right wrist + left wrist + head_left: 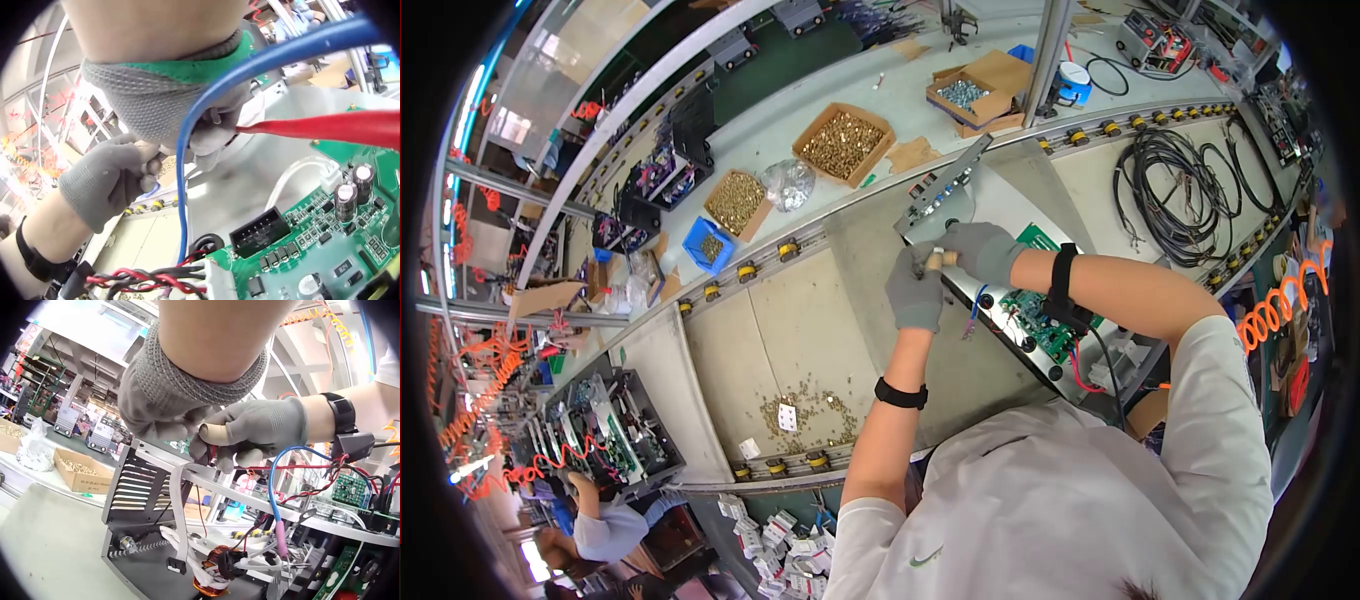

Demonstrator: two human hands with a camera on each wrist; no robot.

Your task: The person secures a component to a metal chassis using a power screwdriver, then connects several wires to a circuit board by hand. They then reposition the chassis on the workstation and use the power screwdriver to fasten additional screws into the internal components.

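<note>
Both hands wear grey gloves with tan tips on some fingers and meet at the edge of a metal chassis holding a green circuit board (1040, 325). The left hand (914, 290) has curled fingers close against the right hand's; what lies between them is hidden. The right hand (983, 252) curls its fingers at the end of a red wire (325, 130), seeming to pinch it. In the left wrist view, the left hand (156, 403) is above a slotted dark panel (134, 487), beside the right hand (265, 430). A blue wire (182, 181) crosses before the board.
Boxes of brass-coloured parts (843, 143), a blue bin (708, 246) and a clear plastic bag (788, 185) stand along the far side. Small loose parts (830, 425) lie on the conveyor surface at lower left. Coiled black cables (1175, 190) lie at the right.
</note>
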